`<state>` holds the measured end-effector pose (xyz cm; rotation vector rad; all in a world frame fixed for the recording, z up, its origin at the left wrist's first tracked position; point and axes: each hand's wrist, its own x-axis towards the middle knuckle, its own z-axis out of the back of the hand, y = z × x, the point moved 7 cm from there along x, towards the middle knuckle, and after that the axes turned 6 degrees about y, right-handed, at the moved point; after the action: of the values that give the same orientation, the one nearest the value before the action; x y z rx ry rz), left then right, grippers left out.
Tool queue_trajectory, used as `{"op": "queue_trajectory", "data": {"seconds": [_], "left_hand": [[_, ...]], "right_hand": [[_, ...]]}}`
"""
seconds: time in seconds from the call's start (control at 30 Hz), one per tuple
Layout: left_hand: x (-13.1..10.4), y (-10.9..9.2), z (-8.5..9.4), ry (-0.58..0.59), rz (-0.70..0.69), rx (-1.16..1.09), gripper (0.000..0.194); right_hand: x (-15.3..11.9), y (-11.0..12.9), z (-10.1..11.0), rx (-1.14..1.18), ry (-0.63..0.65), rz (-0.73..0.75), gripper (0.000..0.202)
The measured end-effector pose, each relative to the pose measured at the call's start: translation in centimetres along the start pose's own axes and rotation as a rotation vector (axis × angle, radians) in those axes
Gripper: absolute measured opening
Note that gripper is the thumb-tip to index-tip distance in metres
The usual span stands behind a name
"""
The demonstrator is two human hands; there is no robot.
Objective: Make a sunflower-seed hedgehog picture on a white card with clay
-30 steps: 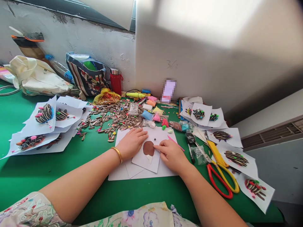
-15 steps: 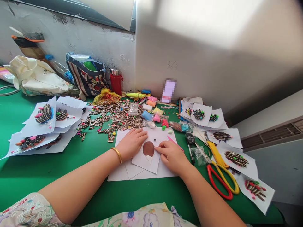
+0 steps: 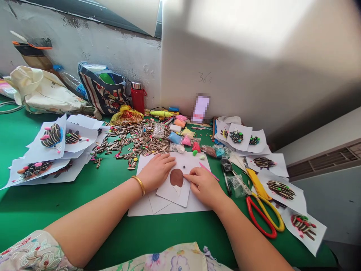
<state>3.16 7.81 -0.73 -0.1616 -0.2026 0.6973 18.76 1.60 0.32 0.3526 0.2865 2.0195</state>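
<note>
the brown patch [image 3: 176, 177] is lying on the small white sheet [image 3: 169, 194], a pale tip [image 3: 177, 191] showing at its six o'clock! at nine o'clock the left hand [image 3: 158, 172] is resting palm-down, fingers outstretched over the paper; at three o'clock the right hand [image 3: 204, 186] is pointing its index finger right at the patch's edge, and whether its folded fingers are gripping anything, i cannot tell. the two hands are lying apart. a black ball [image 3: 184, 166] is sitting at one o'clock, striped seeds [image 3: 152, 143] are sprawling at eleven, scissors [image 3: 248, 202] are resting on the worktop [image 3: 135, 233] at four.
</note>
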Motion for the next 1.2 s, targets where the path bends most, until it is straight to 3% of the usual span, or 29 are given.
{"op": "queue_trajectory", "data": {"seconds": [0.2,0.33,0.63,1.2], "left_hand": [[0.1,0.1,-0.1,-0.019,0.003,-0.005,0.036],[0.1,0.2,-0.2,-0.028,-0.001,-0.012,0.036],[0.0,0.2,-0.3,-0.035,-0.011,-0.018,0.036],[0.0,0.2,-0.3,-0.025,-0.013,-0.001,0.036]], "right_hand": [[0.5,-1.0,-0.3,0.045,-0.046,-0.07,0.046],[1.4,-1.3,-1.2,-0.05,0.014,-0.118,0.056],[0.9,-2.5,-0.6,-0.043,-0.029,-0.23,0.047],[1.3,-2.4,-0.5,-0.057,-0.06,-0.182,0.047]]}}
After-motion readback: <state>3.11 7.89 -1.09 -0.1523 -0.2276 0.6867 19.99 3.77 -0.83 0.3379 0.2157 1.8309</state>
